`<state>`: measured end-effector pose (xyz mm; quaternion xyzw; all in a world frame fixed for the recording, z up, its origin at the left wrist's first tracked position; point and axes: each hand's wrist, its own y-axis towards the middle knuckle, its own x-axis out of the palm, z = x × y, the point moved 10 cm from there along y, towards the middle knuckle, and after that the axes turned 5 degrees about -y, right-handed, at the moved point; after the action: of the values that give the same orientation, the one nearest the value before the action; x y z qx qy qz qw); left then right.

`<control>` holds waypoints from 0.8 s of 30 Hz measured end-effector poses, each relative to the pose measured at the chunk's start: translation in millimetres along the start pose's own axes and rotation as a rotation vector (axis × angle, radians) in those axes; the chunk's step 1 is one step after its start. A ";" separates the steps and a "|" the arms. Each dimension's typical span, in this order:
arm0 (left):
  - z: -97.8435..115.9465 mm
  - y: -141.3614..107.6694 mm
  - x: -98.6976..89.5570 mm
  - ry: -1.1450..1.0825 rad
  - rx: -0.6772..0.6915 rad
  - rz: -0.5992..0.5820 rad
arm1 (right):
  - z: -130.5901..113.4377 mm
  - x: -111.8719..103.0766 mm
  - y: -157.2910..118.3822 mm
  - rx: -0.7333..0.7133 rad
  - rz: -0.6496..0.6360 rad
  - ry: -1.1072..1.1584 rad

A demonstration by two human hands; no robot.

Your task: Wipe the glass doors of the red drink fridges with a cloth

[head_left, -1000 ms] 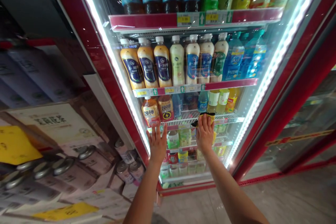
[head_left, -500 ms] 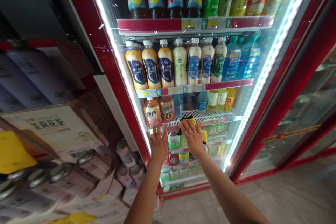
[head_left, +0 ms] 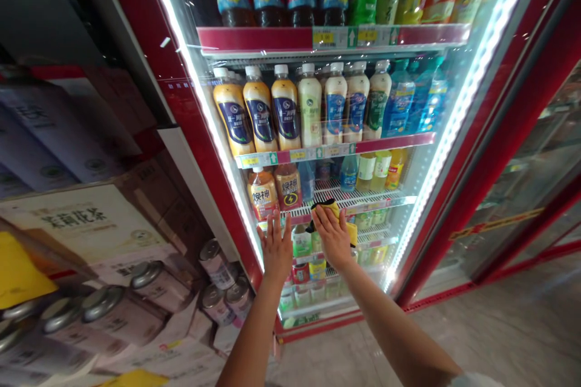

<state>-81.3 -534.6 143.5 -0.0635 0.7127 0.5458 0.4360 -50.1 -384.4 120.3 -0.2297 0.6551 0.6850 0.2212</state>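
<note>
Behind the glass (head_left: 385, 224), lit bottles (head_left: 287, 115) line a red-framed cooler (head_left: 149, 60) as my right hand (head_left: 333, 239), nearly flat, presses a yellow-and-black cloth (head_left: 352, 234) against the pane. With palm pressure alone seeming to hold it, the cloth could slide or drop should I ease off. My left hand (head_left: 276, 251), open, fingers spread and empty, appears to rest on the glass, where bare fingertips could leave smears.
</note>
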 end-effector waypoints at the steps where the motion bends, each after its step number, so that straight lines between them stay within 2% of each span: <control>1: 0.8 0.6 0.6 -0.001 0.001 0.001 | 0.0 1.1 -2.8 -0.005 0.010 -0.001; 5: 4.4 0.6 1.7 0.001 0.005 -0.008 | -0.7 9.0 -20.4 -0.012 -0.011 0.004; 11: 15.4 2.9 3.0 -0.020 0.018 -0.039 | 1.5 -0.2 -1.4 0.041 -0.045 0.020; 15: 21.2 4.2 0.3 -0.015 0.016 -0.028 | 3.0 1.3 -10.4 0.021 -0.034 0.047; 18: 21.0 2.4 0.0 -0.011 0.015 -0.033 | 1.5 4.7 -15.2 0.024 -0.048 0.059; 24: 15.9 1.2 1.1 -0.009 -0.001 -0.027 | -8.4 4.5 -4.0 0.055 -0.043 0.036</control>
<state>-73.9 -520.4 143.2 -0.0712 0.7097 0.5403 0.4465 -51.1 -392.6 114.1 -0.2496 0.6726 0.6574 0.2303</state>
